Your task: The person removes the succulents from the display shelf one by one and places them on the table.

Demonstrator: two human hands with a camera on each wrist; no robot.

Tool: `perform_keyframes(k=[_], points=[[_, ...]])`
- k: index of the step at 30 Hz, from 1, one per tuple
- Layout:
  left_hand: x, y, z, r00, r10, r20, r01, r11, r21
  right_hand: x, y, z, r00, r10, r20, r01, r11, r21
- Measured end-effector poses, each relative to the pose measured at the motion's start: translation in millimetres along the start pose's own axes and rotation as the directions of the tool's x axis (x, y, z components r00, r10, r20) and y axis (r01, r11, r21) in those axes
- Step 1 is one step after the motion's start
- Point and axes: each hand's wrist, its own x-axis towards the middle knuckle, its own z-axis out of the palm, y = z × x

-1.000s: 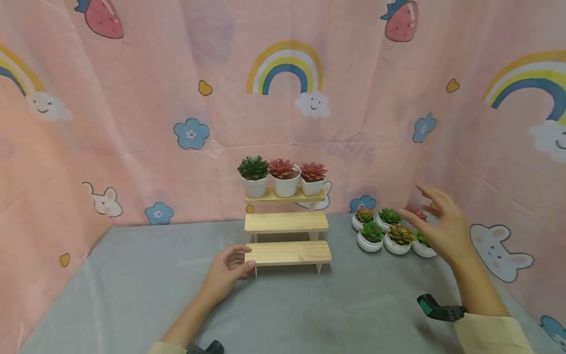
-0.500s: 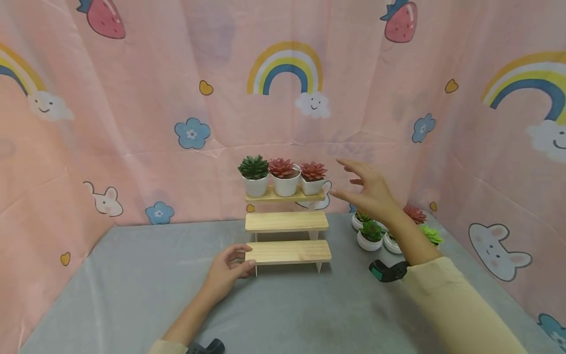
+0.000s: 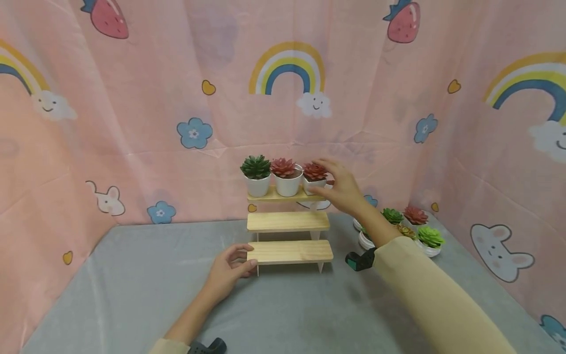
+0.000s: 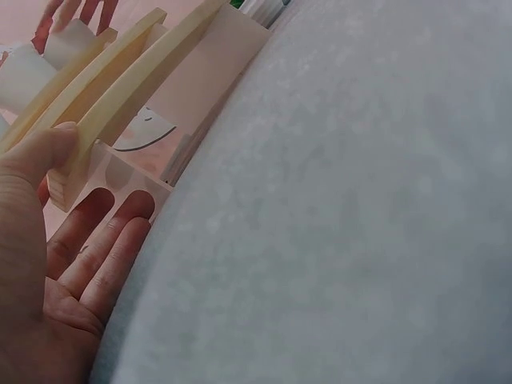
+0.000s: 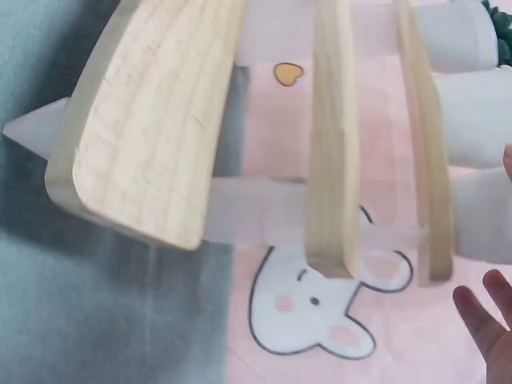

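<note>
Pink backdrop (image 3: 141, 128); right hand (image 3: 344, 189) around rightmost potted succulent (image 3: 312, 172) on stand (image 3: 288, 222).

We see a pale pink, creased fabric backdrop (image 3: 150, 103) enclosing the back and both sides of a flat grey desk (image 3: 110, 280). Across it we find printed red strawberries (image 3: 109, 18), striped yellow, white and blue rainbows (image 3: 287, 60), smiling white clouds (image 3: 314, 104), blue five-petalled flowers (image 3: 194, 132) and small orange hearts (image 3: 209, 87). Soft light reaches us.
</note>
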Motion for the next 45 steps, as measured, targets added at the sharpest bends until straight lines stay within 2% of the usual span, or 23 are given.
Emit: perform_keyframes(k=[7,15,17,22,26,30,37,42,45], points=[[1.4,1.5,1.5,1.0,-0.006,0.002,0.006,1.0,-0.007,2,0,8,0.996,0.048,-0.073,-0.044,0.997,0.06],[-0.3,3.2,0.3,1.0,-0.008,0.002,0.008,1.0,-0.027,0,4,9,0.983,0.072,-0.168,-0.051,0.991,0.125],[-0.4,2.9,1.3,1.0,-0.005,0.0,0.005,1.0,-0.021,-2,4,5,0.983,0.099,-0.156,-0.078,0.988,0.133],[0.5,1.1,3.7,1.0,-0.004,-0.01,0.004,0.999,-0.032,-2,4,-1,0.987,0.157,-0.015,-0.153,0.979,0.137],[1.4,-1.9,1.2,1.0,-0.008,0.007,0.008,0.999,-0.04,3,4,5,0.993,0.115,0.03,-0.118,0.985,0.129],[2.2,-3.1,0.4,1.0,-0.012,0.007,0.012,0.999,-0.037,6,5,10,0.998,0.055,0.024,-0.058,0.989,0.139],[2.1,-2.0,4.2,1.0,-0.017,0.006,0.017,0.999,-0.03,-7,5,4,0.994,0.054,-0.094,-0.043,0.992,0.116],[1.3,0.9,3.8,1.0,-0.008,0.0,0.008,1.0,-0.029,-23,0,-13,0.989,0.02,-0.145,0.0,0.991,0.134],[0.2,2.9,2.3,1.0,-0.003,0.001,0.003,1.0,-0.031,-38,-1,-25,0.987,0.022,-0.158,-0.003,0.993,0.12]])
